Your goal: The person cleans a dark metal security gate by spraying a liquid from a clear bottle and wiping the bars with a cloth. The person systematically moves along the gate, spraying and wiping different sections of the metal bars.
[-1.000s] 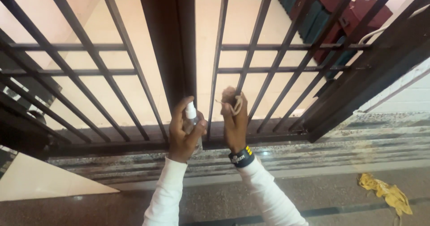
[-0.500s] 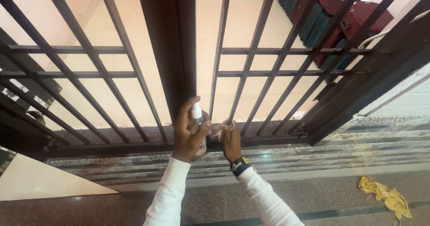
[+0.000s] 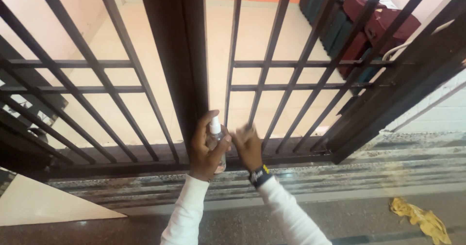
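Left hand [image 3: 206, 150]: fingers wrapped tight round a small clear spray bottle [image 3: 216, 140], held upright just before the gate [image 3: 170, 80], near its bottom rail.
Right hand [image 3: 247, 147]: blurred, low at the bars just beside the bottle (grip cannot be told); a dark wristband [image 3: 260, 175] below it.
Floor: a yellow rag [image 3: 420, 219] lies well apart, to the right.

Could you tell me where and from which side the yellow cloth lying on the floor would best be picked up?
The yellow cloth lies crumpled and loose on the floor at the right, apart from both hands. A raised fold near its middle looks the easiest part to pinch, coming straight down from above, since it lies flat with nothing over it. The right hand is the nearer one; the left hand holds a spray bottle.
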